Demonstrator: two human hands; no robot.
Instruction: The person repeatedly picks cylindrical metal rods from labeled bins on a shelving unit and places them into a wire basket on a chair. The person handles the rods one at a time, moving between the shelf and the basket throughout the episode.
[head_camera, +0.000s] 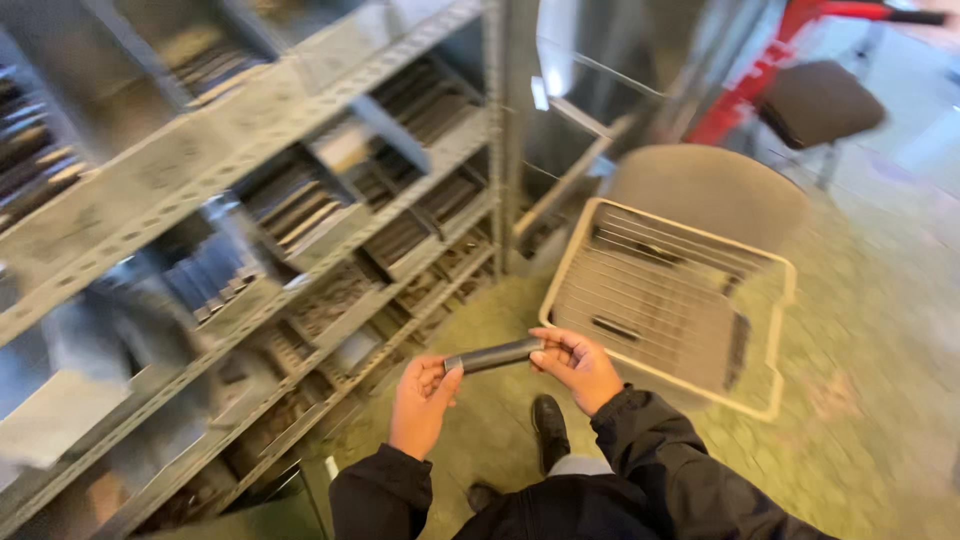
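**Metal rod held at both ends**

Head view: at lower centre, the left hand (420, 400) and right hand (578, 366) each close their fingertips on one end of a short grey metal rod (493, 356). Right of centre, a cream wire tray (672, 300) holds dark bars. Grey shelving (300, 200) with part-filled bins fills the left.

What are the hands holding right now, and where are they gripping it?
A short grey metal bar, held level by its two ends: left hand pinches the left end, right hand the right end.
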